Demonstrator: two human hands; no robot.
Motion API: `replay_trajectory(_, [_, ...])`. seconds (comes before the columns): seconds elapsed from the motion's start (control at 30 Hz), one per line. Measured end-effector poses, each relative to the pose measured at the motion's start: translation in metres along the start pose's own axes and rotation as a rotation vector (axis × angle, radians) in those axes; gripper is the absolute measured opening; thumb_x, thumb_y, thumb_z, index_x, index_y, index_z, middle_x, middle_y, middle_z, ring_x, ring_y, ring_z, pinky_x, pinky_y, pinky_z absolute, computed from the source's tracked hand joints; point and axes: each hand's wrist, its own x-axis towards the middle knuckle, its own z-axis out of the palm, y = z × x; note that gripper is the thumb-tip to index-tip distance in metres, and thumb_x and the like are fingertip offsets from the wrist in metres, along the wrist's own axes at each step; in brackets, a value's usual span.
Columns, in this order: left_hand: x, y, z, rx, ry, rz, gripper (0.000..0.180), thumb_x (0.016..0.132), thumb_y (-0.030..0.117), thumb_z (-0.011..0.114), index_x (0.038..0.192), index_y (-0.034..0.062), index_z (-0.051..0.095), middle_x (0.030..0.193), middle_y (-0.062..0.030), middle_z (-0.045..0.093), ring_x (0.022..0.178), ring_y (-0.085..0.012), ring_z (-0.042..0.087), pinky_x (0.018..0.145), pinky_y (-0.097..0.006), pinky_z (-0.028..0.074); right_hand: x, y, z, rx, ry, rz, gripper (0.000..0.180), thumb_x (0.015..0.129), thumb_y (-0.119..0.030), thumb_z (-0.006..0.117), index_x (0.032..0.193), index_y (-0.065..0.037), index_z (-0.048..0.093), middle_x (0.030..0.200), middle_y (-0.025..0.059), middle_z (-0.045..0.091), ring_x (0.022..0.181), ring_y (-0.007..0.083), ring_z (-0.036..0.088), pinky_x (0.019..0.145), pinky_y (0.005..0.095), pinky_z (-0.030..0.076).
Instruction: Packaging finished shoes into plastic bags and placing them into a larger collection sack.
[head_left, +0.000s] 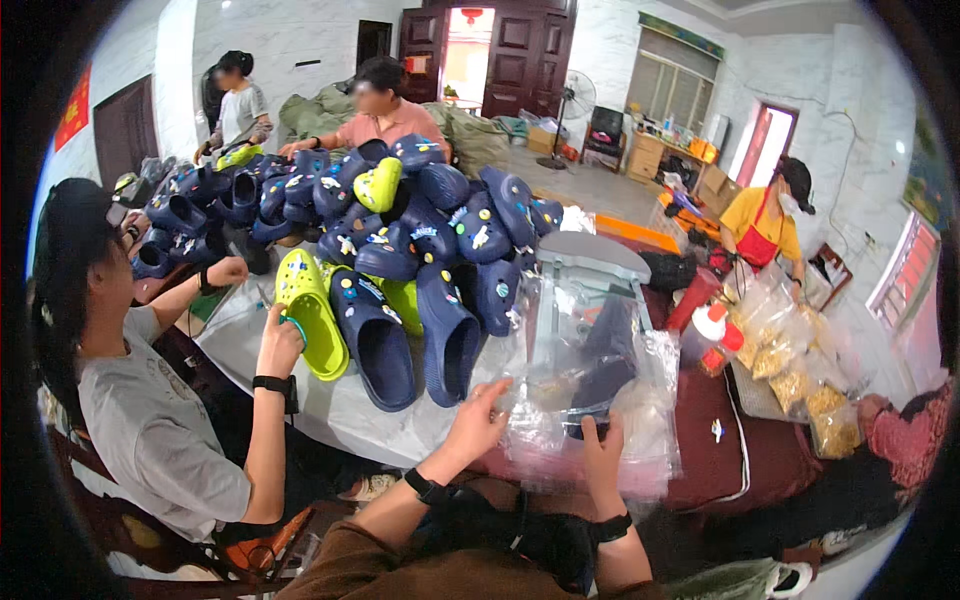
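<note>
A clear plastic bag (545, 400) is spread between my hands, blurred in places. My left hand (480, 425) pinches its left side, while my right hand (602, 455) grips its lower edge. Inside or behind the film shows a dark blue shape (608, 345), apparently a clog. Beyond it lies a grey plastic machine or tray (595, 262). To the left of the bag, navy clogs (447, 335) with charms are heaped on the white-covered table (290, 385). A lime-green clog (325, 345) stands at the heap's front, close to a co-worker's hand (282, 345).
A co-worker in grey (165, 410) sits close on my left; others (385, 125) are behind the heap. At right, a person in yellow (770, 225) stands past bags of small yellowish pieces (790, 385). A red-capped bottle (712, 340) and white cable (740, 450) lie nearer.
</note>
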Motion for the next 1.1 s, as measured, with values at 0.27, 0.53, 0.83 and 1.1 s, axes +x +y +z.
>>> replay_trajectory(0.27, [-0.004, 0.0, -0.041, 0.294, 0.136, 0.102, 0.082, 0.072, 0.037, 0.079, 0.139, 0.0069, 0.043, 0.132, -0.0194, 0.047, 0.117, -0.0371, 0.047, 0.101, -0.043, 0.039, 0.003, 0.039, -0.009, 0.075, -0.246, 0.142, 0.037, 0.085, -0.016, 0.071, 0.114, 0.0, 0.054, 0.103, 0.0068, 0.06, 0.092, 0.0182, 0.054, 0.086, 0.0317, 0.044])
replay_trajectory(0.53, [0.02, -0.052, -0.045, 0.506, 0.198, -0.291, 0.094, 0.075, 0.038, 0.075, 0.147, 0.0057, 0.025, 0.121, -0.0298, 0.05, 0.101, -0.0456, 0.056, 0.087, -0.048, 0.047, -0.005, 0.065, -0.016, 0.035, -0.243, 0.269, 0.037, 0.086, -0.016, 0.07, 0.115, 0.0, 0.054, 0.104, 0.0048, 0.06, 0.093, 0.0167, 0.054, 0.085, 0.0311, 0.044])
replay_trajectory(0.83, [-0.002, -0.087, -0.057, 0.065, 0.462, -0.201, 0.066, 0.079, 0.01, 0.047, 0.144, 0.0104, 0.036, 0.123, -0.0301, 0.055, 0.105, -0.0451, 0.058, 0.092, -0.045, 0.046, 0.034, 0.016, -0.012, 0.14, -0.201, 0.131, 0.024, 0.09, -0.008, 0.062, 0.112, -0.002, 0.053, 0.095, -0.0015, 0.051, 0.086, 0.0106, 0.047, 0.08, 0.0254, 0.039])
replay_trajectory(1.1, [-0.012, -0.019, -0.071, -0.455, 0.329, -0.137, 0.065, 0.087, 0.003, 0.046, 0.148, -0.004, 0.024, 0.15, -0.0175, 0.032, 0.139, -0.023, 0.03, 0.113, -0.03, 0.021, 0.091, 0.026, 0.017, 0.25, -0.231, 0.119, 0.019, 0.092, -0.012, 0.061, 0.107, -0.003, 0.055, 0.091, -0.0036, 0.051, 0.084, 0.0079, 0.046, 0.077, 0.024, 0.039])
